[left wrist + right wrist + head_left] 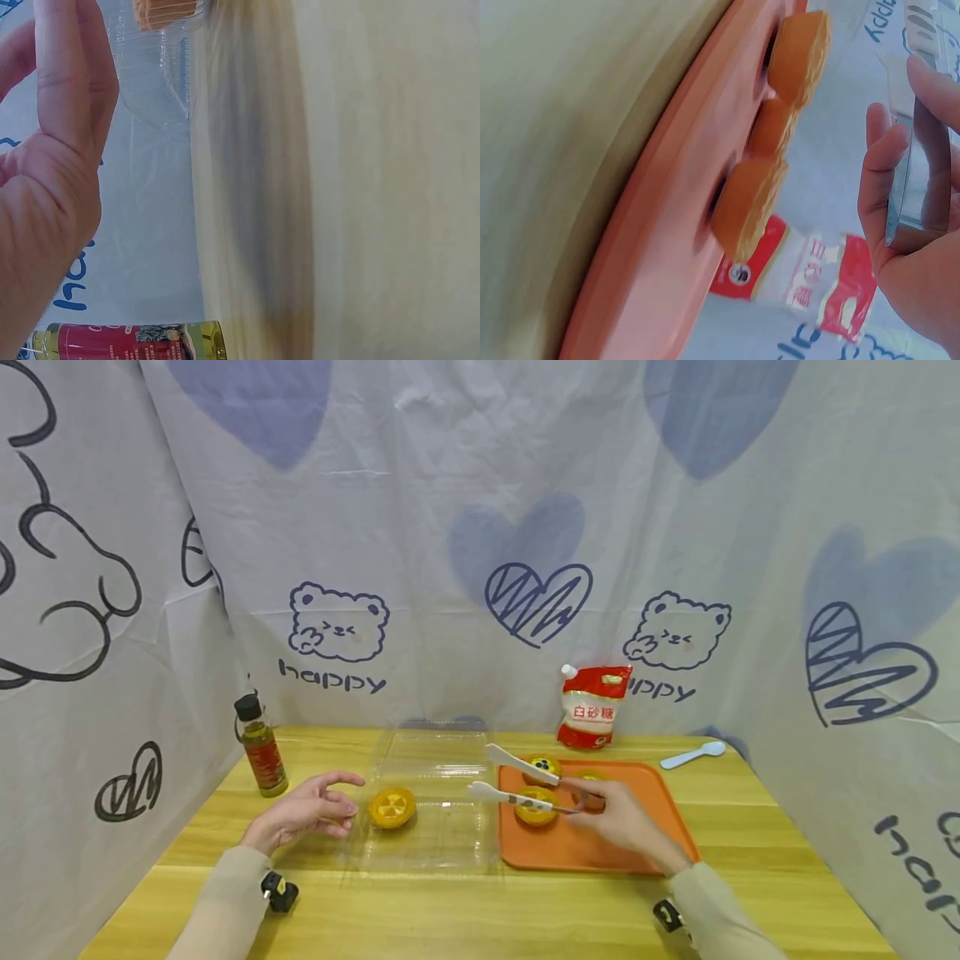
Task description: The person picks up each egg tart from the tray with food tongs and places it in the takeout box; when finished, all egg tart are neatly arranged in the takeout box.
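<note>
My right hand (621, 818) grips a pair of tongs (517, 799) with white tips and metal arms. The tips are spread apart above the orange tray's left part. Under the tongs sit egg tarts: a front tart (534, 814), and behind it a tart with dark berries (546, 766). Another tart (592, 777) is partly hidden by my right hand. Just left of a clear plastic box (450, 860) my left hand (311, 810) hovers, fingers loosely bent around nothing. One yellow-topped tart (392, 808) lies at the left inside the box, whose lid is folded back.
The orange tray (630, 858) lies right of the box. A red-and-white sugar pouch (590, 710) stands behind it. A pale blue spoon (692, 755) lies at the back right. An oil bottle (264, 756) stands at the left, near my left hand. Cloth walls enclose the wooden table.
</note>
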A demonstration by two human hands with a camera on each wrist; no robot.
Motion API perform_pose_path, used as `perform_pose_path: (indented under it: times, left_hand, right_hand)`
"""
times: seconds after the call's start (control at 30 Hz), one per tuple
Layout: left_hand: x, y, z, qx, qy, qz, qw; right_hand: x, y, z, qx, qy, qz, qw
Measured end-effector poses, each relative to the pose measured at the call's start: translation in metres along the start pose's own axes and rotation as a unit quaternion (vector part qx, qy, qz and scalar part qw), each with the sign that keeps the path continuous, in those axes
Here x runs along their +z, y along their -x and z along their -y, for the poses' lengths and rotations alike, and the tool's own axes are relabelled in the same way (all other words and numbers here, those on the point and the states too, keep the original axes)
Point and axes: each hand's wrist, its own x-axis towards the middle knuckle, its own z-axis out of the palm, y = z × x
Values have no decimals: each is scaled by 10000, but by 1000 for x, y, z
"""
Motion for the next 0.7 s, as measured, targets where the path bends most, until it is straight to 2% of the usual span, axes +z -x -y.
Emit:
perform_pose_path:
  times: [0.47,0.7]
  left_hand:
    - [-1,1,-1,-47,14,-44,10000]
    - [-2,0,1,-39,-23,-56,10000]
  right_hand:
    - [-24,17,-28,214,84,-303,9993]
    - [-35,25,-41,240,-66,-358,9990]
